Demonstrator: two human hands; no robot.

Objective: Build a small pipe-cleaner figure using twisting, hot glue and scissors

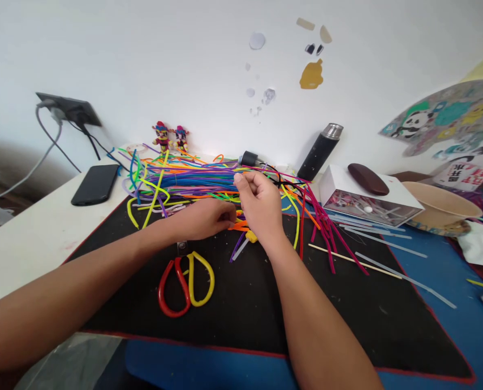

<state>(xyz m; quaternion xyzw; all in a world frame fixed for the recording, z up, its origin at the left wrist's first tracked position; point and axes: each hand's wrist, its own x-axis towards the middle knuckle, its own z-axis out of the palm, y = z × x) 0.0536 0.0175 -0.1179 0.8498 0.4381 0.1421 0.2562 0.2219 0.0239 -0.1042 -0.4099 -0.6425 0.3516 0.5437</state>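
Observation:
My left hand (209,218) is closed, its fingers curled together beside the pile of coloured pipe cleaners (201,181). Close on its right, my right hand (261,205) is closed too, thumb against the curled fingers. Whatever either hand pinches is hidden or too small to name. Orange pipe cleaners (240,224) show between the two hands; I cannot tell whether they are held. Below the right hand lies a small yellow piece (251,236) with a whitish stick (240,249) and a purple pipe cleaner. Scissors (203,304) with red and yellow handles lie under my left forearm.
A black mat (241,325) covers the work area. At left lies a phone (95,184); two small figures (161,136) stand behind the pile. A black flask (319,154), white box (371,203), bowl (440,200), glue sticks (406,279) and wooden stick (355,261) are right.

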